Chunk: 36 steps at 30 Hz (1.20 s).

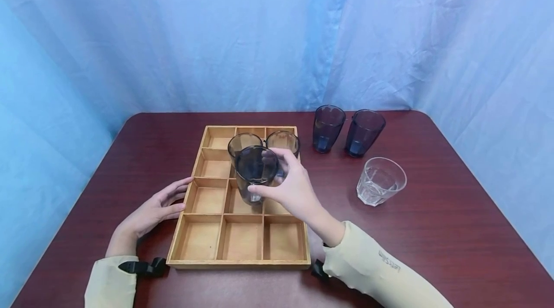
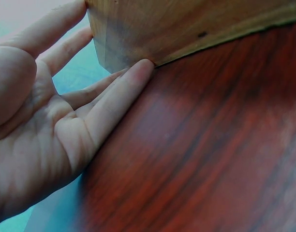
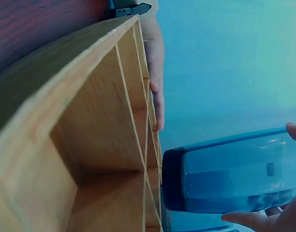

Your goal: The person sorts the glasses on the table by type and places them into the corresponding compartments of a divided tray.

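Note:
My right hand (image 1: 290, 185) grips a smoky dark drinking glass (image 1: 257, 168) between thumb and fingers. The glass is upright over the middle columns of a wooden compartment tray (image 1: 241, 264); in the right wrist view the held glass (image 3: 225, 176) has its base close to the divider edges. Two more smoky glasses, a left one (image 1: 243, 141) and a right one (image 1: 283, 139), stand in the tray just behind it, partly hidden by it and my hand. My left hand (image 1: 151, 209) rests its extended fingertips against the tray's left side; the left wrist view shows the fingers (image 2: 124, 92) touching the wood.
On the dark red table (image 1: 441, 250), two dark glasses, one (image 1: 328, 128) beside the other (image 1: 364, 132), stand near the back edge, right of the tray. A clear faceted glass (image 1: 380, 182) stands nearer on the right. Blue curtains (image 1: 242, 34) surround the table.

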Tool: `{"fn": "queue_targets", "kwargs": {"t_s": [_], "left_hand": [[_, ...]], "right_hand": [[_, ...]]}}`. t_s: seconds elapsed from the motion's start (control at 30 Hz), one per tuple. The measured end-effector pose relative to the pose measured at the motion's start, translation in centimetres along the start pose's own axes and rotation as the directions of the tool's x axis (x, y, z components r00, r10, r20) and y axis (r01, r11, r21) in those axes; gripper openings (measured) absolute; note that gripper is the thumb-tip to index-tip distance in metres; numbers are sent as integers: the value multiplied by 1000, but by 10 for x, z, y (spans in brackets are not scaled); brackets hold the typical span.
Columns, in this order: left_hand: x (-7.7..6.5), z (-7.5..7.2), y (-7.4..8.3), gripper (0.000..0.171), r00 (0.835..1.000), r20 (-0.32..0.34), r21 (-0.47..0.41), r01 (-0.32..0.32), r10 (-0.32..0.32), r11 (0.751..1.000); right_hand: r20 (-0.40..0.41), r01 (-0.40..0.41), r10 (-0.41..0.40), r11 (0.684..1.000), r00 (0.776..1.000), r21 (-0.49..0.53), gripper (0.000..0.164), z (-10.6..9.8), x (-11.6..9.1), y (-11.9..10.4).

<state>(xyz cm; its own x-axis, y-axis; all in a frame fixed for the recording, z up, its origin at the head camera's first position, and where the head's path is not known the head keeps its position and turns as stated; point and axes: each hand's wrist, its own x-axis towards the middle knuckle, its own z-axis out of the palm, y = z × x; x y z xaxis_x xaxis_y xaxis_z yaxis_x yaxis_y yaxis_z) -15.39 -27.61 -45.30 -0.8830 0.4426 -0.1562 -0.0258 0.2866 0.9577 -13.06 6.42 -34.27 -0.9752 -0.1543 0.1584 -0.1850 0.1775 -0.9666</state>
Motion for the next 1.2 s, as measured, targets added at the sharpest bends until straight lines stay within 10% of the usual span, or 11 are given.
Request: {"fn": "queue_targets", "kwargs": {"t_s": [1.2], "left_hand": [[1,0,0,68,1000,-1,-13,-5,5,1000]], "right_hand": [[29,-109,121,958,992,-265,76,29,3,24]]}}
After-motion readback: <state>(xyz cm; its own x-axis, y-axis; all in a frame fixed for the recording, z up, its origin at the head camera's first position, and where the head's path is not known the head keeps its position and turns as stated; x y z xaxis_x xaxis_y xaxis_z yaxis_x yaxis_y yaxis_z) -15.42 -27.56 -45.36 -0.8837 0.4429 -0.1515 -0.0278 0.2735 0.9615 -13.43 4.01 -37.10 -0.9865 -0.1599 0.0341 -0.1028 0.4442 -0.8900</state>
